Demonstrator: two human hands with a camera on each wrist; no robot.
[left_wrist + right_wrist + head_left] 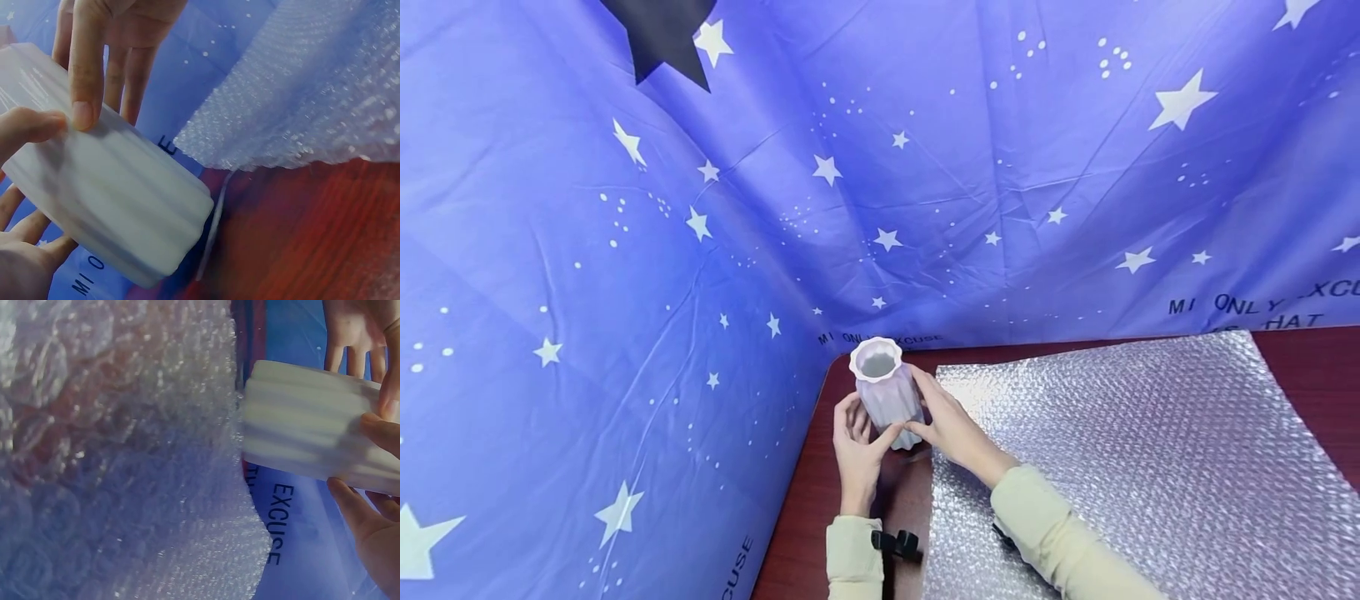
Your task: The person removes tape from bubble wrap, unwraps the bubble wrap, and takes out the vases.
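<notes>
A white fluted vase [891, 404] with a scalloped rim stands between my two hands near the far left of the table, its open mouth tilted toward me. My left hand [856, 454] holds it from the left, thumb laid on the near side. From the right, my right hand [953, 423] grips it, with its thumb close to the left thumb. The ribbed wall of the vase [125, 187] shows large in the left wrist view. In the right wrist view, its base end [281, 415] lies close to the bubble wrap edge.
A large sheet of bubble wrap [1120, 450] is spread over the dark red wooden table [797, 500], right of the vase. Blue fabric [955, 183] with white stars and lettering hangs behind and along the left side. A black star shape [666, 37] shows at the top.
</notes>
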